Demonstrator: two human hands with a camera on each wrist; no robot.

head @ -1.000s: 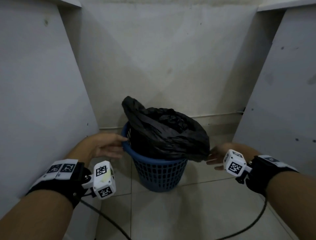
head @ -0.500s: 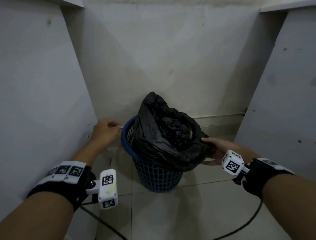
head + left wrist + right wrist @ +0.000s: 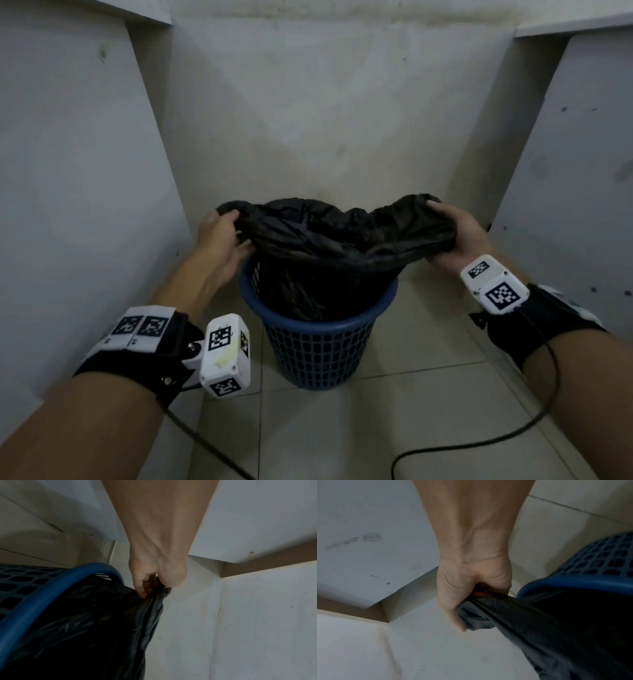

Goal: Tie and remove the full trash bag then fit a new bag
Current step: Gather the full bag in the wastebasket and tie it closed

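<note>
A black trash bag [image 3: 335, 240] fills a blue perforated plastic basket [image 3: 318, 346] on the tiled floor. Its top edge is lifted clear of the rim and stretched wide between both hands. My left hand [image 3: 222, 236] grips the bag's left edge, its fingers curled into the plastic [image 3: 150, 592]. My right hand [image 3: 452, 229] grips the right edge in a fist, the film bunched in it [image 3: 474, 616]. The bag's body [image 3: 85, 628] still sits inside the basket [image 3: 590, 569]. What the bag holds is hidden.
The basket stands in a narrow alcove: a grey panel [image 3: 68, 171] close on the left, another [image 3: 582, 171] on the right, a pale wall [image 3: 325, 120] behind. Black cables [image 3: 479, 445] trail over the floor tiles near my arms.
Both hands have taken hold of the bag's rim and pulled it up and apart. Earlier the left hand was off the bag, by the basket's left side, and the bag drooped over the rim.
</note>
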